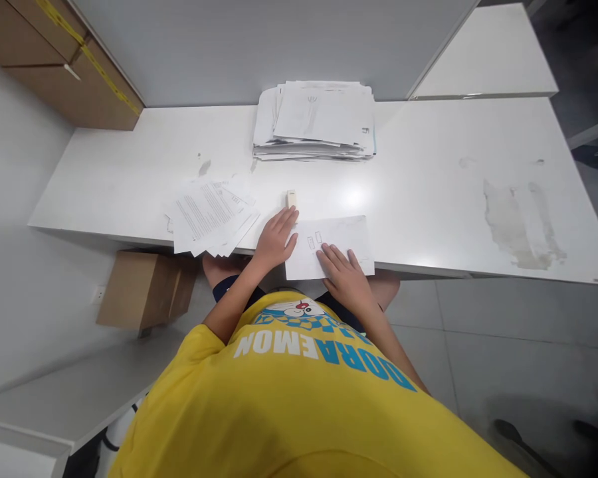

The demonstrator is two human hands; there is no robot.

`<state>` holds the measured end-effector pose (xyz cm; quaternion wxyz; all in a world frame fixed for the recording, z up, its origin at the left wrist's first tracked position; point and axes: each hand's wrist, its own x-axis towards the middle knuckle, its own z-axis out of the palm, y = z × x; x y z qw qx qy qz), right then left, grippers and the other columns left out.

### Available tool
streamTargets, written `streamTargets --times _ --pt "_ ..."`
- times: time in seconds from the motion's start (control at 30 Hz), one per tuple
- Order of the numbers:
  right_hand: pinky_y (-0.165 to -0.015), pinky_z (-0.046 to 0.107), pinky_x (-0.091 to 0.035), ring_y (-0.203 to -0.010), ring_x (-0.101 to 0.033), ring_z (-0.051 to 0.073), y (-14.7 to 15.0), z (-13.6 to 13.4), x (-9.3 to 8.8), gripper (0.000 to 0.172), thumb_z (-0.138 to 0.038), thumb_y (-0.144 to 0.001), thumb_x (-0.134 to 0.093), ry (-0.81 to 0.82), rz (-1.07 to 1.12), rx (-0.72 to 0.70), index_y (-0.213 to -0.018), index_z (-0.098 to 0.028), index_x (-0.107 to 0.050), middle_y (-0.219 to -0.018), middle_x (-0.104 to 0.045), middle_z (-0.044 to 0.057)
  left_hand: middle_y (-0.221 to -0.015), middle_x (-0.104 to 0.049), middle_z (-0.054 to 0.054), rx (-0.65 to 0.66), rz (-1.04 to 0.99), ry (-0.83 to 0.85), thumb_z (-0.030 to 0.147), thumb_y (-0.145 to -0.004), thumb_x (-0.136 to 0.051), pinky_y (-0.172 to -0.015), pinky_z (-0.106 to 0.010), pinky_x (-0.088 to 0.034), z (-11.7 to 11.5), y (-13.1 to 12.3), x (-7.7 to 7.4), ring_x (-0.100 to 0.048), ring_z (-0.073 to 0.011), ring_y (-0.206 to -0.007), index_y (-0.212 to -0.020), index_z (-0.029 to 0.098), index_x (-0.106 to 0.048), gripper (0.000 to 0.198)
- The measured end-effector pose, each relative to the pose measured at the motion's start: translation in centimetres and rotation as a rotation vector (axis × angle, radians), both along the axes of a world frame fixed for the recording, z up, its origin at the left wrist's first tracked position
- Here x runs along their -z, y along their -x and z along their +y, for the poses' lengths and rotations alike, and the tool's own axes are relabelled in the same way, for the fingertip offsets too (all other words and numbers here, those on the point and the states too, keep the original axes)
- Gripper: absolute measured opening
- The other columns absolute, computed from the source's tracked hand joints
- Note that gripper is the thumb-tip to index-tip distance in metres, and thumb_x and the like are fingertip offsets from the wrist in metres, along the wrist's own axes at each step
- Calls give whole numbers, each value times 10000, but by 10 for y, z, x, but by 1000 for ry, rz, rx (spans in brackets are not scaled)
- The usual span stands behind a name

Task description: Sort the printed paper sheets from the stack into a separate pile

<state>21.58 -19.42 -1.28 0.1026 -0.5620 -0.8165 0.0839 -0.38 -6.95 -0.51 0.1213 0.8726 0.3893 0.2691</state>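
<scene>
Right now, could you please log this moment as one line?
left hand: on desk | right hand: on sheet | white block: near left hand

eraser (291, 198) behind sheet (346, 239)

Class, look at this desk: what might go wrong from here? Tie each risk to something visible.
1. The fanned pile of printed white sheets overhangs the white desk's near edge and might slide off.
2. The single white sheet under the right hand also seems to overhang; a push may crease it.
3. The left hand lies near the small cream block and might knock it.
</scene>
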Motion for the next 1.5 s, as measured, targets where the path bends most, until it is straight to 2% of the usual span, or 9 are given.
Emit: streamTargets --times 0.5,0.8,0.93,1.03,1.1,1.2,1.33,1.4,1.5 --pt "-1221 586 -233 -1517 -314 304 7 21 8 776 -208 -946 -491 -50 29 79 -1637 -211 -137 -1640 -324 127 -1533 -509 -146 -10 67 -37 281 -1032 -342 -1214 -499 -364 -3 -3 9 -377 -247 -1506 -1499 154 -448 496" --pt "-1196 623 -317 -1471 -415 294 -3 36 4 601 -110 -901 -458 -5 144 48 -1494 -200 -497 -1564 -450 104 -1558 -480 -117 -160 101 -9 292 -1007 -404 -1259 -573 -253 -23 -14 11 -253 -284 -1554 -1507 163 -443 518" --pt "-1154 564 -436 -1369 -549 242 -34 43 -9 523 -98 -906 -379 151 274 -20 -1276 -278 -702 -1399 -627 31 -1546 -499 -105 -127 53 31 302 -1015 -396 -1243 -590 -279 -23 -10 10 -235 -289 -1560 -1487 183 -474 493" --pt "-1108 517 -511 -1259 -642 248 -62 35 -31 467 -162 -921 -402 162 359 123 -1217 -293 -739 -1312 -685 8 -1545 -499 -115 -118 -2 37 313 -1026 -381 -1229 -571 -319 -23 -5 10 -255 -289 -1554 -1484 182 -476 486" --pt "-1066 496 -555 -1202 -678 260 -77 27 -49 423 -220 -915 -460 65 458 271 -1221 -319 -735 -1263 -713 -10 -1544 -500 -121 -114 -25 25 310 -1028 -374 -1220 -545 -348 -23 -3 11 -280 -280 -1547 -1494 189 -464 490" --pt "-1060 507 -559 -1222 -663 286 -80 29 -70 449 -268 -918 -446 -339 649 466 -1285 -309 -700 -1263 -715 8 -1538 -505 -137 -103 -7 -18 289 -1019 -375 -1192 -503 -404 -24 -3 15 -354 -275 -1516 -1506 179 -449 505" --pt "-1086 639 -483 -1323 -577 354 -51 80 -71 569 -345 -974 -284 -840 595 601 -1454 -226 -566 -1309 -673 119 -1517 -526 -149 -92 58 -62 249 -992 -397 -1113 -461 -496 -24 -8 22 -407 -296 -1483 -1496 155 -469 517" --pt "-1110 669 -427 -1351 -545 374 -34 126 -62 595 -419 -998 -256 -778 401 550 -1484 -215 -531 -1270 -683 159 -1513 -532 -143 -95 70 -80 237 -987 -403 -1089 -451 -517 -24 -9 25 -411 -299 -1480 -1490 156 -478 515" --pt "-1196 652 -294 -1410 -491 340 -17 206 -51 557 -389 -1010 -283 -564 220 292 -1481 -209 -519 -1354 -645 145 -1508 -535 -147 -95 85 -143 234 -980 -416 -1083 -445 -521 -23 -10 27 -444 -306 -1458 -1477 134 -491 513"
